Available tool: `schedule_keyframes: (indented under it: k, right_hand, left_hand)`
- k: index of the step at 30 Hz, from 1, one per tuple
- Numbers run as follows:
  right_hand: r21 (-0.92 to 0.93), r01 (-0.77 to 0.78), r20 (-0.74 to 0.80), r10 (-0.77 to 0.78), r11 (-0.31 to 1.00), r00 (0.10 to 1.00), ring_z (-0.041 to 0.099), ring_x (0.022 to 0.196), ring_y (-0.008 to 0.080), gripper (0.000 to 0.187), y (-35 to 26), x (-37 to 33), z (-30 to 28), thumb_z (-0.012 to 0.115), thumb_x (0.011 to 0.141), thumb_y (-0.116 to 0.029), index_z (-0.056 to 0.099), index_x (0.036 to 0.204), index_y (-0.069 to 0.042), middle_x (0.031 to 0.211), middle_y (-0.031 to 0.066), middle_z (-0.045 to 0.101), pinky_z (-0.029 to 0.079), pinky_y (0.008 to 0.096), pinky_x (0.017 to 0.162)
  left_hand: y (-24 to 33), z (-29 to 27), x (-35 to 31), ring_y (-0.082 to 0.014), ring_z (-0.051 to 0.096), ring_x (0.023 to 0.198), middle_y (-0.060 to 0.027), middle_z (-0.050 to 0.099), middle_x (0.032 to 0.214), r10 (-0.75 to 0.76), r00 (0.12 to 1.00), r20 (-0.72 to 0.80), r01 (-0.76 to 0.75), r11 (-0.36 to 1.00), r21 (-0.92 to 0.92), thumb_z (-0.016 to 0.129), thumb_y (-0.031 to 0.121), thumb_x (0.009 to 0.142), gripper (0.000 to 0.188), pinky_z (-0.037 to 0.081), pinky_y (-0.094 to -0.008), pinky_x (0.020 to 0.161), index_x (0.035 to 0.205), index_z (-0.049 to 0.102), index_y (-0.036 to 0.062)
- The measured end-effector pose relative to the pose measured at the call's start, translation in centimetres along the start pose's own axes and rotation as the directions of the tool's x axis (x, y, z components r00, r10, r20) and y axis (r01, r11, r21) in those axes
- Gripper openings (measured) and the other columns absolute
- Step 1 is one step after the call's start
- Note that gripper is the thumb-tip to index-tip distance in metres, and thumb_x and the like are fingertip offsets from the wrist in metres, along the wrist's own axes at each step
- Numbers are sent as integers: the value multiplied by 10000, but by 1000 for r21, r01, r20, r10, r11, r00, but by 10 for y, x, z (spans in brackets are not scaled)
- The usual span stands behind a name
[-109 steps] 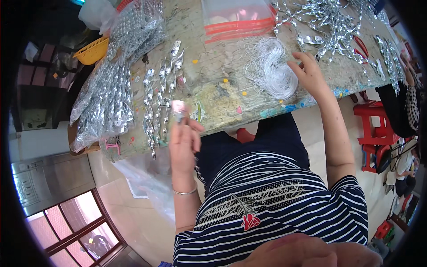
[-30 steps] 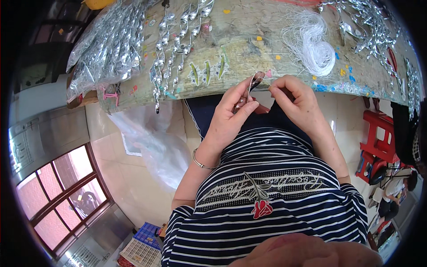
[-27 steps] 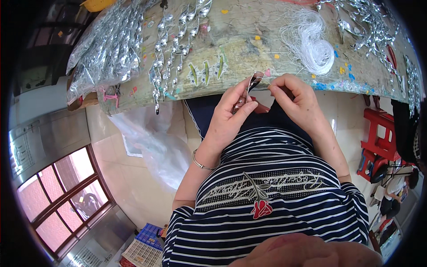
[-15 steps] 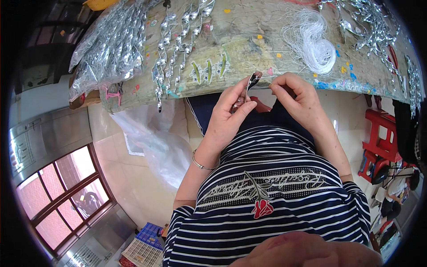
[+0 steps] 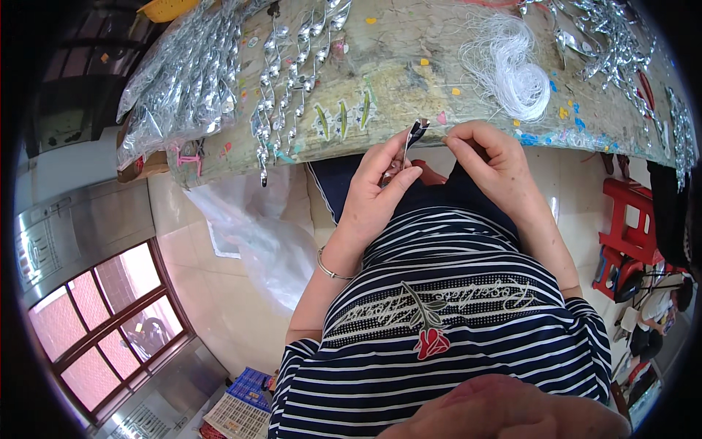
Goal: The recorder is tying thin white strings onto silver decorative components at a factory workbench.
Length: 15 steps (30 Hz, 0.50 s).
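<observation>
My left hand point(image 5: 378, 178) is closed round a small shiny silver strip point(image 5: 415, 136), whose upper end sticks up past the fingers and looks dark on one face. Just to its right, my right hand point(image 5: 488, 155) has thumb and forefinger pinched together; any thread or small piece between them is too fine to make out. Both hands are at the table's near edge. Left of them, strands of twisted silver pieces point(image 5: 292, 80) lie over the tabletop, one dangling past the edge. A bundle of white string point(image 5: 512, 73) rests beyond my right hand.
The worn table point(image 5: 409, 66) curves across the top. Silver pieces in clear plastic point(image 5: 175, 95) lie at its left, a tangled silver heap point(image 5: 618, 51) at its right. A yellow basket point(image 5: 161, 9) is far left. Red stools point(image 5: 629, 219) stand right; a clear plastic sheet point(image 5: 256, 234) hangs below.
Hardly anything differs. The silver strip in my left hand has turned very slightly, and the whole view has shifted a little.
</observation>
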State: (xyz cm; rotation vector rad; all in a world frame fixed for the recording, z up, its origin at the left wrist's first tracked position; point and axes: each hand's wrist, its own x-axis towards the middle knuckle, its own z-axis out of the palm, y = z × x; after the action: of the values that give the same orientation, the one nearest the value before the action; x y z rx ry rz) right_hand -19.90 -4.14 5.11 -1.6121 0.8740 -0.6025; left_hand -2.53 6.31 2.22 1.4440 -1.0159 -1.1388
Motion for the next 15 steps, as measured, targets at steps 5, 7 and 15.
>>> schedule_keyframes:
  k: [5,7,15]
  right_hand:
    - [61,-37,13,37,997,999,532,748,42,107,-2,1,-1,601,883,-68,618,960,4,843,3,602,445,195,653]
    - [58,-34,17,33,998,999,529,738,40,106,0,1,-1,599,884,-65,619,961,4,840,0,598,440,191,643]
    - [27,-17,6,17,999,1000,507,697,39,105,-1,1,0,600,884,-68,619,958,4,806,-6,576,422,190,605]
  left_hand:
    - [-1,1,1,-14,424,687,22,511,941,25,1000,6,-25,1000,10,631,14,844,535,358,-146,533,1340,432,17]
    - [-1,2,2,-15,422,685,22,509,941,21,1000,8,-21,1000,18,631,14,843,533,359,-147,534,1339,434,17]
    - [-4,2,2,-14,421,658,21,505,931,2,1000,-6,-2,1000,20,629,22,848,514,360,-150,523,1328,446,21]
